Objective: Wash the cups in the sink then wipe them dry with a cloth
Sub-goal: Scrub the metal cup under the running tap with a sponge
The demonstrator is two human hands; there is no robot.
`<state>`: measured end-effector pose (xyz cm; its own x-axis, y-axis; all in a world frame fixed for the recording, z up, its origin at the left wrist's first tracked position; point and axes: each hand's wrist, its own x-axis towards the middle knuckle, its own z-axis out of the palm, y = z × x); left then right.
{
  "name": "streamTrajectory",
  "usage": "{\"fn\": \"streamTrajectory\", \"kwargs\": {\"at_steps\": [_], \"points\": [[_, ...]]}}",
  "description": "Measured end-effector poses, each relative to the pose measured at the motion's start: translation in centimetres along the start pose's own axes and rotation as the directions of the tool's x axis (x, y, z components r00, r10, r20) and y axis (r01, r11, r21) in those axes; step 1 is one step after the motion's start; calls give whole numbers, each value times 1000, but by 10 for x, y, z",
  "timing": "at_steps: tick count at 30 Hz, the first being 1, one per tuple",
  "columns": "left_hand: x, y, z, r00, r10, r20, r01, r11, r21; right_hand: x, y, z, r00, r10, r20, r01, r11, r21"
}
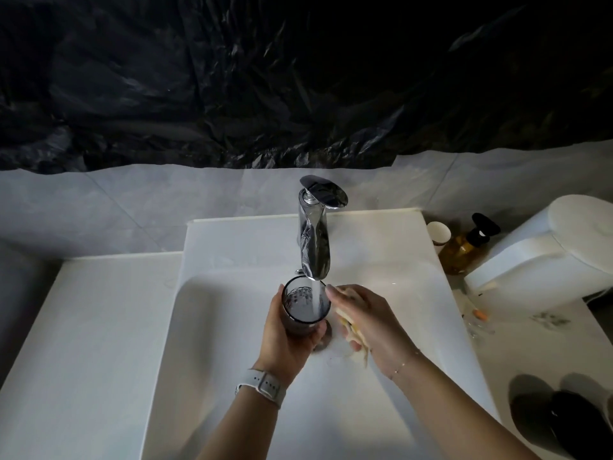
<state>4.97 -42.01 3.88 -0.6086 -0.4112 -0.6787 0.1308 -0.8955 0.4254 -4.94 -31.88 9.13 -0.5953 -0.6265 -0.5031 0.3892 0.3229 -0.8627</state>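
Head view: our left hand (288, 340) wraps its fingers around the dark glass cup (306, 307), upright over the sink (232, 327) centre, directly under the running tap (315, 240). Our right hand (368, 323), just right of the cup, curls its fingers on a yellow sponge (351, 323). We advise keeping the rim under the stream, gripping firmly since wet glass slips, then scrubbing inside

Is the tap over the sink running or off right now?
Running. A stream of water falls from the tap spout into the dark glass cup that the left hand holds upright under it.
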Motion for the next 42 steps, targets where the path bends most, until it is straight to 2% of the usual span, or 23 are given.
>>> {"fn": "streamTrajectory", "kwargs": {"at_steps": [2, 6, 10, 13, 17, 19, 21, 23, 25, 26, 27, 28, 30, 32, 34, 37, 39, 42], "points": [[3, -1, -1, 999, -36, -28, 36, 999, -6, 0, -4, -10, 997, 71, -20, -69, 995, 76], [0, -3, -5, 997, -69, -37, 67, 996, -65, 2, 1, -14, 984, 172, -52, -167, 981, 95], [-5, 1, -8, 996, -60, -63, 59, 998, -19, 9, 9, -1, 987, 89, -132, -84, 996, 42], [-10, 6, -10, 997, -48, -60, 51, 997, 49, 13, -3, 6, 983, 11, -182, 3, 997, 78], [-14, 11, -10, 996, -63, -71, 70, 992, 109, 18, -17, 13, 999, 34, 5, -34, 958, 286], [-13, 12, -9, 995, -60, -78, 69, 990, 123, 14, -10, 12, 995, -88, 56, 78, 984, 161], [-13, 14, -10, 997, -59, -58, 67, 986, 152, 7, 2, 4, 948, -288, 132, 300, 950, -83], [-16, 16, -9, 997, -74, -6, 74, 973, 219, 10, 10, -8, 879, -385, 281, 466, 815, -344], [-18, 17, -9, 995, -96, 31, 83, 955, 283, 17, 11, -15, 817, -349, 459, 569, 617, -543], [-19, 16, -9, 995, -97, 37, 80, 942, 326, 21, 8, -14, 808, -290, 513, 579, 551, -600], [-20, 15, -9, 995, -86, 47, 63, 928, 366, 23, 5, -11, 823, -227, 520, 553, 530, -644], [-21, 13, -7, 997, -64, 45, 41, 914, 405, 25, 4, -6, 856, -163, 491, 491, 554, -672], [-24, 11, -1, 1000, -6, 23, -5, 885, 466, 30, 5, 3, 919, -6, 395, 265, 753, -603], [-23, 11, 1, 998, 60, 4, -53, 850, 524, 34, 7, 12, 897, 178, 405, -28, 937, -350], [-19, 10, -1, 993, 118, 17, -106, 815, 569, 40, 8, 15, 846, 294, 445, -219, 952, -213], [-12, 13, -3, 984, 178, -2, -138, 774, 618, 42, 13, 17, 819, 301, 489, -275, 953, -126], [-9, 15, -2, 986, 168, -6, -126, 766, 631, 42, 23, 9, 840, 253, 481, -268, 963, -38], [-6, 19, -8, 993, 113, -26, -73, 786, 613, 32, 23, -16, 874, 128, 469, -158, 987, 24]]}}
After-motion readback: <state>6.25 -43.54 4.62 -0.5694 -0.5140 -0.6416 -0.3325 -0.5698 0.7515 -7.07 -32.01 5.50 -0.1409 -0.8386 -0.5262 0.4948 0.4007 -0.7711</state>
